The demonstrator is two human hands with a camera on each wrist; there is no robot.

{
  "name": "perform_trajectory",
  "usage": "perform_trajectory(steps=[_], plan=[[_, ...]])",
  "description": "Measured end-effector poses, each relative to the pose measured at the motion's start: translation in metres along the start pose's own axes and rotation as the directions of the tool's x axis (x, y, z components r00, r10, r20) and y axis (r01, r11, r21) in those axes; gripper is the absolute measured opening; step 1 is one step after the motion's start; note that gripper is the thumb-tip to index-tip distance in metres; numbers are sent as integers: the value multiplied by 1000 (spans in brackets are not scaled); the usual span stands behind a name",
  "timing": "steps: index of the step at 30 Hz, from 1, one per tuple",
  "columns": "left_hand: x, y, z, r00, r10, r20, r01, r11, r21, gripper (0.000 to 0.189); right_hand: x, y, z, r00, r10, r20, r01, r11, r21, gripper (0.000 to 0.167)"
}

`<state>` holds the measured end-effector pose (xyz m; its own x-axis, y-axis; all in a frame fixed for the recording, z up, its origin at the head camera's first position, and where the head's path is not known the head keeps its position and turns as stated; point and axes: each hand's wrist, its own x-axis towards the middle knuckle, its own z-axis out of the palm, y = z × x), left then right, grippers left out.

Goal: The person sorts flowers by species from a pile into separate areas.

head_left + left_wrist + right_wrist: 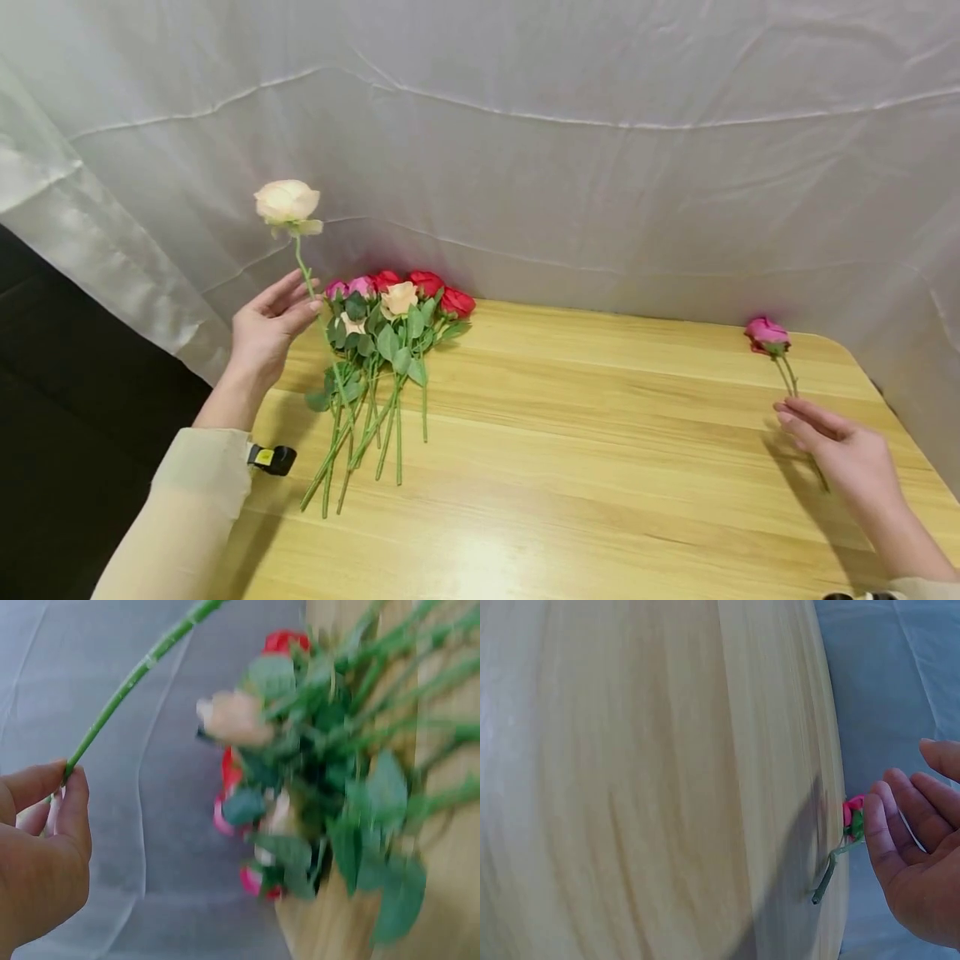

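My left hand (264,325) pinches the green stem of a cream-white rose (287,202) between thumb and fingertips. The bloom stands upright above the hand, raised over the table's left side. In the left wrist view the fingertips close on its stem (124,688). Just right of that hand lies a bunch of roses (397,342) in red, pink and peach, with leafy stems toward me. My right hand (843,450) hovers at the table's right side, fingers extended and thumb apart. Beyond its fingers is a magenta rose (768,333), its stem (825,881) partly hidden by the hand in the head view.
The wooden table (570,433) has a rounded far right corner. A pale grey cloth (525,167) hangs behind it and along its right side. Dark material (67,400) shows at the left, beyond the table.
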<state>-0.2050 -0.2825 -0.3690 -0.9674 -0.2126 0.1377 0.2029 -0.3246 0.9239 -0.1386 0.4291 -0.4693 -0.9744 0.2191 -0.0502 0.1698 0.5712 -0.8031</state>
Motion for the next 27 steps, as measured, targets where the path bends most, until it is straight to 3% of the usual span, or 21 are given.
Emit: perform_trajectory(steps=[4,9,13,16,23,27], plan=[[-1,-12,22,999,-7,31,7,1000,27,68,-2,-8,4,1000,7,19,-8,998,66,59],[-3,-28,48,998,-20,62,18,999,36,65,-6,-23,21,997,-55,57,40,968,247,45],[-6,-41,67,996,-27,86,24,999,39,64,-10,-38,40,988,-139,65,96,891,443,43],[-9,-51,81,996,-26,90,22,999,46,62,-14,-52,55,980,-187,64,127,843,523,48],[-16,-71,108,992,-49,113,44,998,42,61,-23,-87,91,956,-288,60,182,740,647,53],[-21,-80,120,990,-59,130,59,998,5,61,-28,-108,109,949,-306,72,178,713,678,55]])
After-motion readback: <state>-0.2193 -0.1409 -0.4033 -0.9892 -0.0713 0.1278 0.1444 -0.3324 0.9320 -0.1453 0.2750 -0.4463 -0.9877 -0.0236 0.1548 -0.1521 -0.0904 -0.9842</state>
